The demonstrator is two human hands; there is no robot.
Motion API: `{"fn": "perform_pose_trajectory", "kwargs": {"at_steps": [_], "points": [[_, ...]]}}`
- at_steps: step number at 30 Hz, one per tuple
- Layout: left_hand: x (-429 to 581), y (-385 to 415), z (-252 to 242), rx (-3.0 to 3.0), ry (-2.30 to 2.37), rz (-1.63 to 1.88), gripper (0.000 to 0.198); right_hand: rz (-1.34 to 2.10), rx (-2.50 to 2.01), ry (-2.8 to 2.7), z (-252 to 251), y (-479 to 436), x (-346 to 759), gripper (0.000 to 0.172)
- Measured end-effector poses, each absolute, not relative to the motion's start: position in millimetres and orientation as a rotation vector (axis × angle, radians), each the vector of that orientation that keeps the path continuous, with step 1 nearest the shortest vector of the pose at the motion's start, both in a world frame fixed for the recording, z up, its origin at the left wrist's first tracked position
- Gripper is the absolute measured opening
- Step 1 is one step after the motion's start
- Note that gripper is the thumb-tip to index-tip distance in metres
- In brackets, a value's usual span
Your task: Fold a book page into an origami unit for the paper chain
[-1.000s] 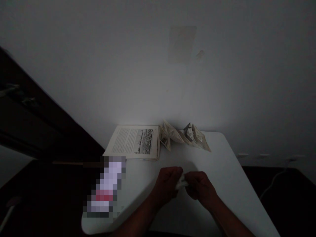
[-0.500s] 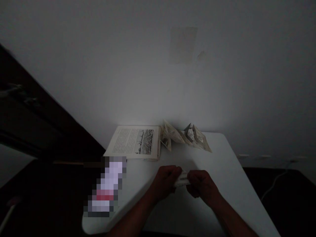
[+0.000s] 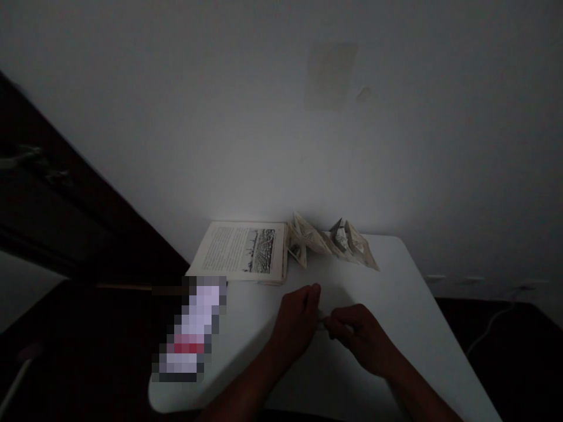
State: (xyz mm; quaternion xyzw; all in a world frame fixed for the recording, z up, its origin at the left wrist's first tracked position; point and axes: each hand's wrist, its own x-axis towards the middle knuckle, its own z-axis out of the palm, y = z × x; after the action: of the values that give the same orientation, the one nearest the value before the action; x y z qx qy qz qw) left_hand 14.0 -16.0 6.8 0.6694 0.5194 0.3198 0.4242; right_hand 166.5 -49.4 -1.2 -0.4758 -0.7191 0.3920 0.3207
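Observation:
Over the front part of the white table, my left hand (image 3: pixel 295 321) is closed around a small folded paper (image 3: pixel 322 321). Only a pale sliver of that paper shows between the hands; the rest is hidden by my left fingers. My right hand (image 3: pixel 359 335) pinches its right end between thumb and fingertips. Beyond the hands, several folded paper boats (image 3: pixel 312 239) made from printed pages stand in a row along the wall. Left of them lies a stack of loose book pages (image 3: pixel 229 252), with a printed drawing on the top sheet.
A pixelated flat object (image 3: pixel 193 328) lies at the left edge of the white table (image 3: pixel 396 281). The wall (image 3: pixel 246 129) rises right behind the table. A dark door (image 3: pixel 53 205) stands at left, and a pale cable (image 3: pixel 490 325) hangs at right.
My left hand has turned and closed further over the folded paper, so less of it shows. My right hand has shifted to a pinch on its end. The view has moved slightly.

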Motion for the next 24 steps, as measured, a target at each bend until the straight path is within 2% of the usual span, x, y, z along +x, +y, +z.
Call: {"fn": "perform_pose_trajectory", "kwargs": {"at_steps": [5, 9, 12, 18, 24], "points": [[17, -13, 5, 1.741, 1.412, 0.747, 0.052, 0.950, -1.259, -1.956, 0, -54, 165, 0.042], [18, -15, 6, 1.658, 1.384, 0.853, 0.051, 0.939, -1.289, -1.974, 3, -54, 164, 0.037], [19, -19, 4, 1.601, 1.302, 0.848, 0.052, 1.038, -1.228, -1.980, 11, -54, 162, 0.034], [24, -20, -1, 1.330, 1.065, 0.760, 0.052, 1.396, -1.081, -1.862, 13, -62, 161, 0.041], [23, -16, -3, 1.211, 1.018, 0.729, 0.052, 1.453, -1.112, -1.777, 8, -61, 160, 0.038]]}}
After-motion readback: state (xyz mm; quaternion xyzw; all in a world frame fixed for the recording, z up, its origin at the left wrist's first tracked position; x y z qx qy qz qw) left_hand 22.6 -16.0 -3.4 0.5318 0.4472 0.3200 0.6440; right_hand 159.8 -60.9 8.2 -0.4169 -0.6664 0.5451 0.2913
